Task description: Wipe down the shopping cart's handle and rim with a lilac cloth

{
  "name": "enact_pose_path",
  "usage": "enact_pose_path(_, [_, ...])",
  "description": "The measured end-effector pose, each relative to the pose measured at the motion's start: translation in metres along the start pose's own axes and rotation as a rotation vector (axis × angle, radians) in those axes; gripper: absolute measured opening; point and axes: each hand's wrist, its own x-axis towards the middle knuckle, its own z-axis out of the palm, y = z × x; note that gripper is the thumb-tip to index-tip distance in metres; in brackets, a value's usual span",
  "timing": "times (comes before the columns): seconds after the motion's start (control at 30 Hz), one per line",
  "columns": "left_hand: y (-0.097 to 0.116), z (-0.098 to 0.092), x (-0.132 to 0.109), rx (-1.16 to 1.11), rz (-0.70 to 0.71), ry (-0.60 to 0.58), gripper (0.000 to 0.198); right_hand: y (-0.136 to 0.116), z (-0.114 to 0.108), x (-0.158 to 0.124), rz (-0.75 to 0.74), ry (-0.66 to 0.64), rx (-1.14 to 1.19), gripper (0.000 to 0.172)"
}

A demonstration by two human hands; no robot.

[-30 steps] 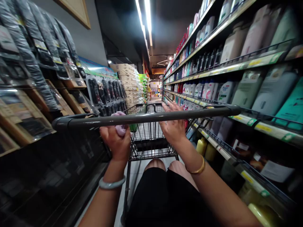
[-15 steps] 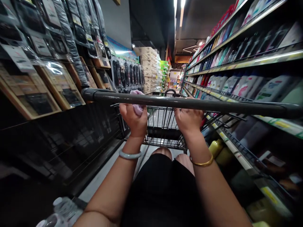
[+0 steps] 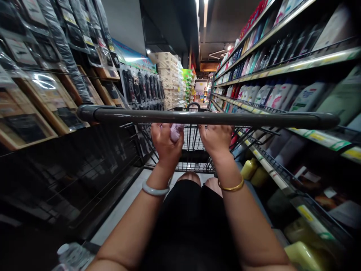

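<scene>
The dark grey handle [image 3: 248,118] of a black wire shopping cart [image 3: 194,165] runs across in front of me. My left hand [image 3: 167,141] is closed round a crumpled lilac cloth [image 3: 176,131], just under the bar and left of its middle. To the right, my right hand [image 3: 216,138] is closed at the handle from below, its fingertips hidden behind the bar. A pale bangle [image 3: 155,190] circles my left wrist and a gold bangle [image 3: 231,186] my right.
Shelves of bottles [image 3: 262,94] line the right side, with yellow bottles [image 3: 249,168] low down. Packaged goods [image 3: 56,101] hang on the left. Boxes [image 3: 167,81] are stacked farther along the aisle. A clear plastic bottle [image 3: 73,254] stands at lower left.
My left hand and the lilac cloth have moved right along the handle, closer to my right hand. The cloth no longer shows above the bar. The view has turned slightly right.
</scene>
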Motion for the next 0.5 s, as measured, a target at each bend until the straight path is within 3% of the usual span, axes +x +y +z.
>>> enact_pose_path(0.07, [0.000, 0.006, -0.005, 0.039, 0.047, -0.069, 0.036, -0.001, -0.001, 0.001, 0.014, -0.004, 0.018, 0.044])
enact_pose_path(0.13, [-0.008, 0.017, -0.028, 0.042, 0.075, -0.185, 0.033, -0.002, -0.004, 0.001, 0.012, -0.012, 0.039, 0.045])
enact_pose_path(0.23, [-0.026, 0.031, -0.072, 0.030, -0.015, -0.345, 0.038, -0.001, -0.006, 0.002, -0.001, -0.026, 0.054, 0.045])
enact_pose_path(0.3, [-0.034, 0.033, -0.084, 0.022, -0.074, -0.394, 0.031, 0.000, -0.006, 0.001, -0.005, -0.036, 0.060, 0.045])
enact_pose_path(0.37, [-0.033, 0.031, -0.076, 0.000, -0.079, -0.349, 0.023, 0.001, -0.006, 0.001, -0.007, -0.051, 0.065, 0.046])
enact_pose_path(0.5, [-0.009, 0.023, -0.030, -0.095, 0.038, -0.114, 0.025, 0.002, -0.005, 0.001, 0.007, -0.067, 0.052, 0.048])
